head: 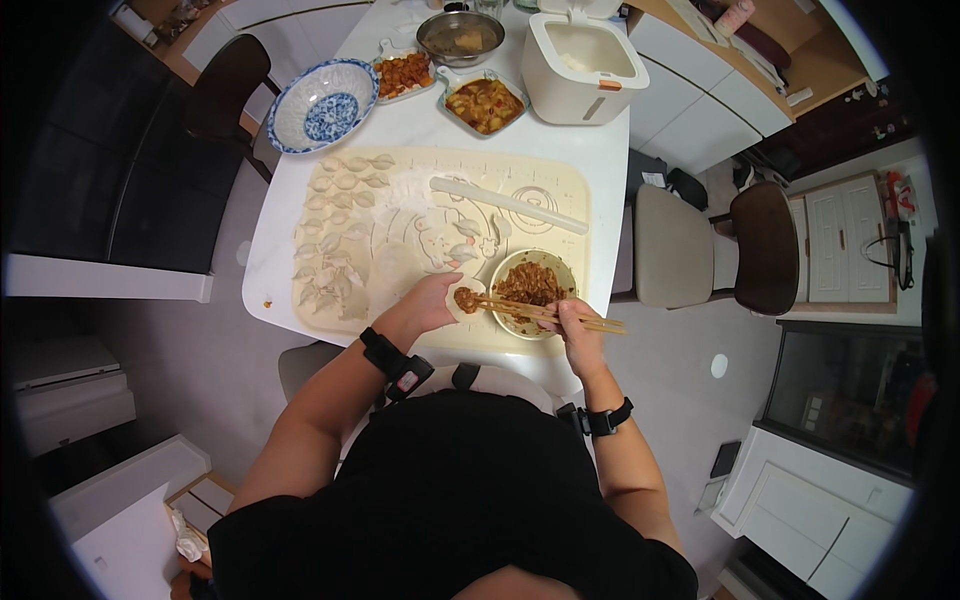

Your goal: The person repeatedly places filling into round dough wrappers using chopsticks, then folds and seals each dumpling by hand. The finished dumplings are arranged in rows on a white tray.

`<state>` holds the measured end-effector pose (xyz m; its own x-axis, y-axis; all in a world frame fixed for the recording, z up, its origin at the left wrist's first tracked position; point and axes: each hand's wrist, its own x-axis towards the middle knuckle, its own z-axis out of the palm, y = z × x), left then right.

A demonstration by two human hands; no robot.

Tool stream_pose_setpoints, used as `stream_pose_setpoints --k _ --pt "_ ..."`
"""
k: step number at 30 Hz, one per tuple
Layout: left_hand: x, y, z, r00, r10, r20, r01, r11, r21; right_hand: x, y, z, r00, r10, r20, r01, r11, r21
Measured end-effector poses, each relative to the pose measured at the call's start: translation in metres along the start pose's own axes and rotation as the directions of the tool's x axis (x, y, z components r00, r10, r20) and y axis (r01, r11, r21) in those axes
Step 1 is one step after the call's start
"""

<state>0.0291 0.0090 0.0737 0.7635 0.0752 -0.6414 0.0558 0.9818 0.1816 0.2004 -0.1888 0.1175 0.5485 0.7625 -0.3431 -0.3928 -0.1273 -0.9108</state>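
Note:
My left hand (431, 302) holds a round dumpling wrapper (454, 306), partly hidden by the lump of minced filling (466, 300) on it. In my right hand (576, 330) is a pair of wooden chopsticks (517, 306), their tips touching that lump. Under the chopsticks stands a bowl (498, 319) of brown minced filling (531, 283). Folded dumplings (345, 181) lie in rows along the left of the cream silicone kneading mat (420, 341). A few more dumplings (463, 253) sit near its middle, above my left hand.
A pale rolling pin (510, 204) lies slantwise on the mat's upper right. Behind the mat stand a blue-and-white bowl (285, 112), two dishes of cooked food (484, 105) (403, 75), a steel basin (460, 37) and a white lidded bin (574, 101). A chair (675, 247) is at the right.

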Motion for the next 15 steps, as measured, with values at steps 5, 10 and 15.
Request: stream_pose_setpoints --k 5,10,15 --pt "-0.01 0.006 0.025 0.998 0.049 0.045 -0.05 0.999 0.011 -0.007 -0.018 -0.012 0.98 -0.171 -0.103 0.191 0.951 0.244" --pt "-0.001 0.007 0.041 0.986 -0.031 0.166 0.045 0.996 -0.082 -0.013 -0.025 -0.02 0.973 -0.184 -0.141 0.212 0.953 0.217" --pt "0.006 -0.002 0.052 0.987 -0.037 0.158 0.052 0.994 -0.093 -0.017 -0.022 -0.025 0.962 -0.16 -0.22 0.213 0.945 0.246"
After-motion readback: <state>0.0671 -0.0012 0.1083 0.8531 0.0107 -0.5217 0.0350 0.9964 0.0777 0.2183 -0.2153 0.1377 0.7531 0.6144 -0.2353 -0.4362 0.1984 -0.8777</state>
